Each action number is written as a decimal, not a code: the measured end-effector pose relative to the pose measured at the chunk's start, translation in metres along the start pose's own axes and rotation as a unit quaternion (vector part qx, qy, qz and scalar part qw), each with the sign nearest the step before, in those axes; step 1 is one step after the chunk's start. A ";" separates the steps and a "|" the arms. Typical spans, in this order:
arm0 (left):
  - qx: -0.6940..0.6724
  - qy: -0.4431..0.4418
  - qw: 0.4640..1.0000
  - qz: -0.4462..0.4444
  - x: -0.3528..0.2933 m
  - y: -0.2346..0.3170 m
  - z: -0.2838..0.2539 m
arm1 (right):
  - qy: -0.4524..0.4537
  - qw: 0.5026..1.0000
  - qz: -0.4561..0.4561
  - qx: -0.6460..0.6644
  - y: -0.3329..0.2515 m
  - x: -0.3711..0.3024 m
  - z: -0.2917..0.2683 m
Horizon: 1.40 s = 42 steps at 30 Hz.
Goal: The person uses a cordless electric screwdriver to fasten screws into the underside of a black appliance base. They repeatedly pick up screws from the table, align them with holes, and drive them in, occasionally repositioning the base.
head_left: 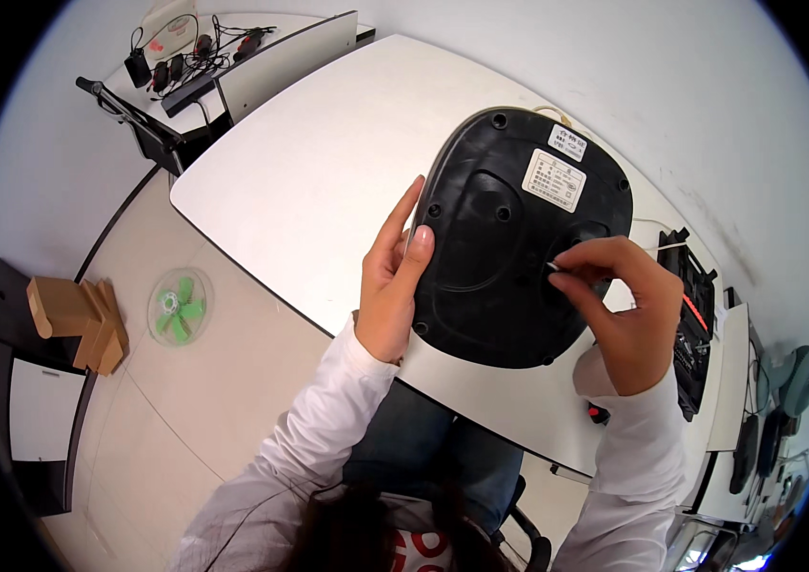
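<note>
A black, rounded plastic appliance (490, 315) is tilted up over the white table, its underside toward me. That underside has round recessed holes round its rim, moulded ridges and two white labels (555, 181). My left hand (390, 286) grips its left edge, thumb on the underside and the other fingers along the side and behind. At the right half of the underside, my right hand (638, 305) pinches a tiny pale piece (552, 268) between thumb and forefinger, close to the black surface. What exactly the piece is stays too small to tell.
The white table (319, 172) extends left and away from me. An open black tool case (695, 324) lies to the right, with a pale cord near it. Cables and black devices (197, 62) lie on a far-left desk. A green-bladed fan (179, 307) and folded cardboard (80, 319) are at left.
</note>
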<state>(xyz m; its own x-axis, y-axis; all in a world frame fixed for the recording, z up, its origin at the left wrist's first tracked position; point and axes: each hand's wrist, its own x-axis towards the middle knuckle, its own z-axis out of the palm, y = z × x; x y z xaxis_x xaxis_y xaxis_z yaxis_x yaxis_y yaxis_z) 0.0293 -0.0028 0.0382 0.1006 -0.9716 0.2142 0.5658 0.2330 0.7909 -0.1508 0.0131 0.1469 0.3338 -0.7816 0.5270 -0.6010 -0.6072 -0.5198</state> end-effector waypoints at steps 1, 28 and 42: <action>-0.003 0.002 1.000 -0.004 -0.001 0.002 0.001 | -0.001 1.000 0.001 0.001 0.001 0.000 0.002; 0.012 0.044 0.998 0.030 -0.004 -0.003 0.009 | 0.022 0.998 0.051 0.028 0.023 -0.023 0.014; -0.028 0.056 0.998 0.006 -0.016 -0.006 0.027 | 0.066 0.997 0.010 -0.033 0.022 -0.017 0.014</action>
<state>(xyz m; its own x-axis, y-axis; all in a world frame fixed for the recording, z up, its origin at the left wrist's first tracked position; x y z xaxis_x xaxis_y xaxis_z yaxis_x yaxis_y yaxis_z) 0.0021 0.0128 0.0458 0.1962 -0.9680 0.1562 0.6089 0.2452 0.7544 -0.1596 0.0109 0.1175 0.2263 -0.7648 0.6032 -0.6541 -0.5782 -0.4877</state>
